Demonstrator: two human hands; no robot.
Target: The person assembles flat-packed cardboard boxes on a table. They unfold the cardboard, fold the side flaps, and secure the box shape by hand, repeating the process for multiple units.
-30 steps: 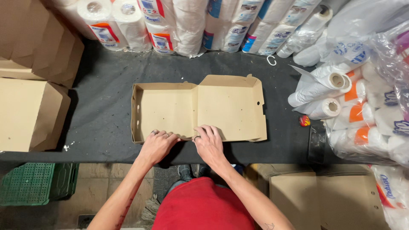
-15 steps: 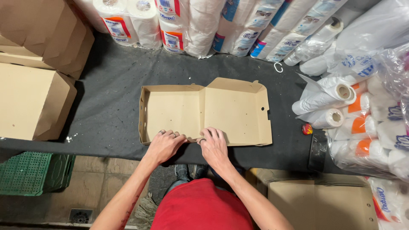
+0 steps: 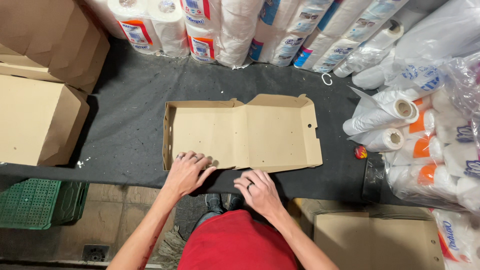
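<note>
Paper rolls (image 3: 210,25) getting cut off at top edge; brown boxes (image 3: 35,75) cropping at left; box's (image 3: 240,132) near edge hiding under hands.

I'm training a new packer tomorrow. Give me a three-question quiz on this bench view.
1. True or false: the flat cardboard box lies open on the dark table.
2. Which hand rests on the box's near edge: A) left hand, B) right hand, C) neither?
3. Fill in: the green crate sits below the table on the person's ____ side.

Key: 1 true; 2 A; 3 left.
</note>
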